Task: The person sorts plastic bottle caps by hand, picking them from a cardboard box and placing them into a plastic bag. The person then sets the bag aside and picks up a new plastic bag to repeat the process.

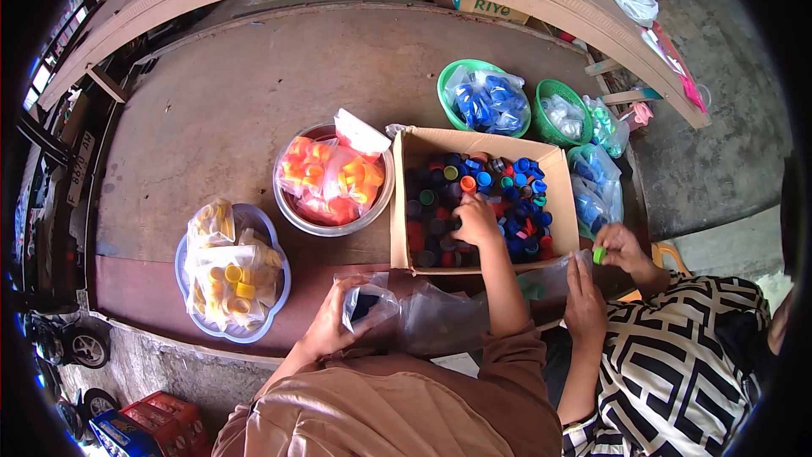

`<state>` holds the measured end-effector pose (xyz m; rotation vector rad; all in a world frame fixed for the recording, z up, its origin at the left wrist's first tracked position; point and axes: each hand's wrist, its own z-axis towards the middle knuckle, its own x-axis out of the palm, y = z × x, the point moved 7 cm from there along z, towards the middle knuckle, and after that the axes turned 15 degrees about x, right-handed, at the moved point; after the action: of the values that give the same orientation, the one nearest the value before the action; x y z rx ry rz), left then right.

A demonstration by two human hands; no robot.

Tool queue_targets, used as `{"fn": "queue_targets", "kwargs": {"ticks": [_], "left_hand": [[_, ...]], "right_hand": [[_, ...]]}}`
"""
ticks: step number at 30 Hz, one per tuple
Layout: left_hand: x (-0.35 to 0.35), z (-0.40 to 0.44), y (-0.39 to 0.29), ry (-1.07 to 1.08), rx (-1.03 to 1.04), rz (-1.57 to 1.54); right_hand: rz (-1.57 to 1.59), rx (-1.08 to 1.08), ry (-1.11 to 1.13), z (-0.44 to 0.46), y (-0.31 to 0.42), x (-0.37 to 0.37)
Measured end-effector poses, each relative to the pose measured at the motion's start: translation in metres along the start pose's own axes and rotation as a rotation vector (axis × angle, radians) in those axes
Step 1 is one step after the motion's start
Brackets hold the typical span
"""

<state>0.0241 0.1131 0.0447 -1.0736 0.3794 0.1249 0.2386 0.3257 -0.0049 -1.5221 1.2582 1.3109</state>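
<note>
My left hand (332, 319) grips a clear plastic bag (385, 309) by its side, its mouth spread around the fingers. Something dark blue shows inside the bag. Over the cardboard box (399, 203), my right hand (478, 222) reaches down into a heap of plastic bottle caps (524, 195), mostly blue and black. Its fingers are curled among the caps; what they hold, if anything, is hidden. Just beyond the knuckles lies an orange cap (468, 184). More clear plastic (436, 317) lies along the table edge between my arms.
A co-worker's hand (622, 251) at right holds a green cap (600, 255); the other hand (584, 305) is at a clear bag. Around the box stand a metal bowl (288, 203), a lilac basin (182, 292) and green baskets (448, 76) with bagged caps.
</note>
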Motion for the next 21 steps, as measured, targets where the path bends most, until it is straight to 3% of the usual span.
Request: {"fn": "queue_targets", "kwargs": {"ticks": [4, 5, 8, 12, 16, 18, 21], "left_hand": [[-0.004, 0.001, -0.004, -0.017, -0.008, 0.01], [-0.005, 0.0, -0.005, -0.022, -0.017, 0.012], [-0.006, -0.001, -0.006, -0.037, -0.003, 0.032], [-0.008, 0.0, -0.012, -0.071, 0.003, 0.021], [-0.013, -0.003, -0.017, -0.12, -0.003, 0.039], [-0.018, -0.002, -0.024, -0.149, -0.019, 0.042], [-0.022, 0.001, -0.037, -0.216, 0.047, 0.047]], "right_hand": [[0.862, -0.179, -0.013, -0.014, -0.006, -0.039], [0.869, -0.161, 0.009, -0.024, -0.003, -0.045], [1.559, -0.135, 0.299, -0.049, 0.007, -0.043], [1.525, -0.285, 0.141, -0.072, 0.02, -0.055], [1.388, -0.088, -0.039, -0.096, 0.028, -0.068], [1.315, -0.269, -0.414, -0.124, 0.047, -0.104], [1.243, -0.479, -0.475, -0.164, 0.089, -0.119]]}}
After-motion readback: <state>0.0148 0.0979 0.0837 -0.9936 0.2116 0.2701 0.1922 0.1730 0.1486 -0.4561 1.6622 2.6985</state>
